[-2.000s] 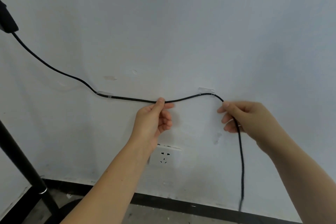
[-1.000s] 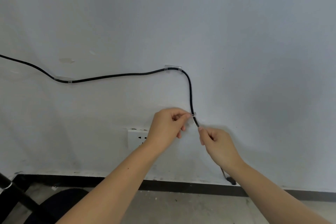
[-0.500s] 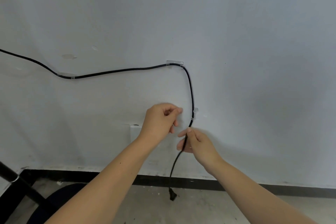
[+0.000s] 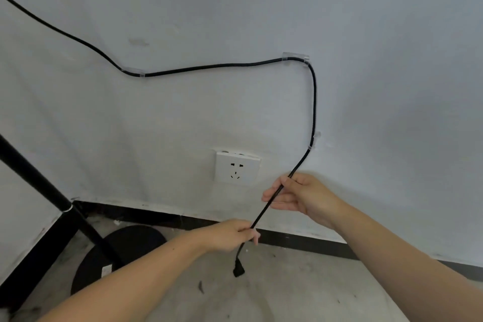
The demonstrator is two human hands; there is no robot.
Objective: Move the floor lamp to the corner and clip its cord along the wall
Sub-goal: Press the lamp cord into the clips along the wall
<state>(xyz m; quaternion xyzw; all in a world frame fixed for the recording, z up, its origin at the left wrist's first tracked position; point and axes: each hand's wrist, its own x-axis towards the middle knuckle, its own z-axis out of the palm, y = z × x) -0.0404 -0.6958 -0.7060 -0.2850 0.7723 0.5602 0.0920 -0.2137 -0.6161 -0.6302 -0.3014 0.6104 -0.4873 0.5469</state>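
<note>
Now, cord (image 4: 312, 102) sits in three clear clips on the far wall, then slants down-left twd me. R hand (image 4: 300, 197) fingers curl round it just below the lowest clip (image 4: 315, 140); L hand (image 4: 231, 235) pinches it lower, nearer the plug (image 4: 238, 269). Socket (image 4: 237, 167) is up-left of the plug, so L hand's closer.

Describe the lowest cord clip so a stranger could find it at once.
Start at the white socket on the wall. Look right and slightly up, where the cord runs downward. The clip there is small and clear, and it alone holds a vertical stretch; the other two clips hold the level run above.
</note>
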